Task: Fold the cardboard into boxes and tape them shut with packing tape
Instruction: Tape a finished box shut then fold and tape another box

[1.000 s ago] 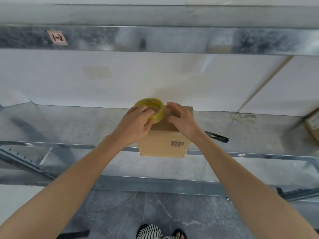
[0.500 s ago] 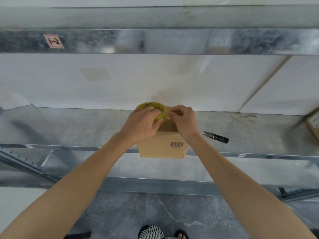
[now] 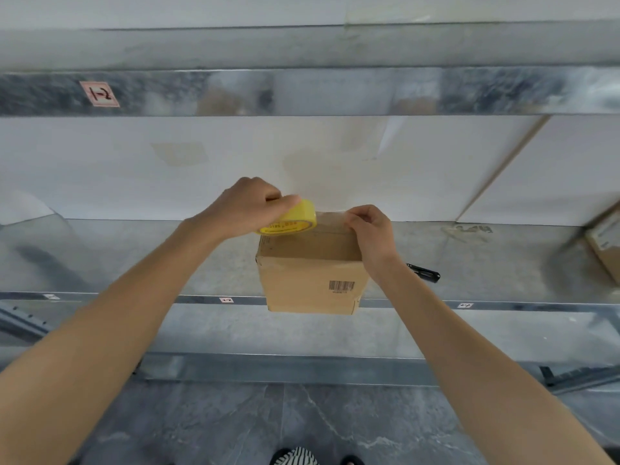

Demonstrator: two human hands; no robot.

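Observation:
A small brown cardboard box (image 3: 310, 280) with a barcode label stands at the front edge of a metal shelf (image 3: 134, 263), overhanging it slightly. My left hand (image 3: 241, 208) grips a yellow roll of packing tape (image 3: 290, 219) above the box's top left corner. My right hand (image 3: 369, 226) pinches the free end of the clear tape at the box's top right corner. A strip of clear tape (image 3: 330, 219) stretches between roll and fingers over the far part of the box top.
A black cutter (image 3: 424, 272) lies on the shelf right of the box. Another cardboard box (image 3: 605, 246) sits at the far right edge. A metal beam (image 3: 302, 92) of the shelf above runs overhead. Grey floor and a striped shoe (image 3: 297, 457) lie below.
My hands have moved apart: the left drew the roll up and to the left, the right pulled the tape end to the right, so a strip now spans the box top.

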